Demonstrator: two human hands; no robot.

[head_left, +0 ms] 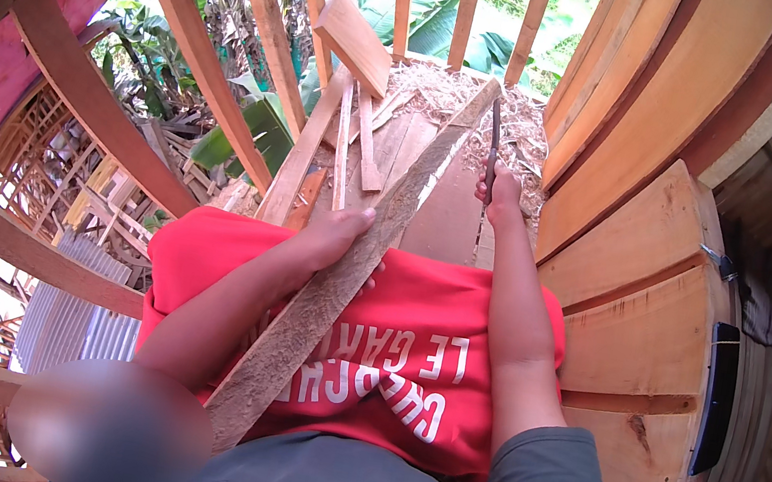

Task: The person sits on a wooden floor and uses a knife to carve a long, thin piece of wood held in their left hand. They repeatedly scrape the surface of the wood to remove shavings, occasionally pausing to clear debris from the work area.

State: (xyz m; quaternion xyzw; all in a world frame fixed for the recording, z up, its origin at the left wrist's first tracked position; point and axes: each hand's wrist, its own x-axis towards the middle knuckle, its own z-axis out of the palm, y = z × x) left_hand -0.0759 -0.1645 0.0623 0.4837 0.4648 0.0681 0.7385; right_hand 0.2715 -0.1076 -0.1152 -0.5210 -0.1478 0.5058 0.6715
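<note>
A long, rough wooden plank slants across my lap, from near my body at the lower left to its far end among the wood shavings. My left hand is closed around it near the middle, the thumb on top. To the right of the plank, my right hand grips a long, thin, dark machete-like blade, seen nearly edge-on. It points away from me, its tip close beside the plank's far end. I cannot tell whether the two touch. A red cloth with white lettering covers my lap beneath the plank.
Curled wood shavings cover the far floor around brown boards. Left of the plank, loose strips lie near a tilted wooden block. Upright slats border the far side; thick planks line the right.
</note>
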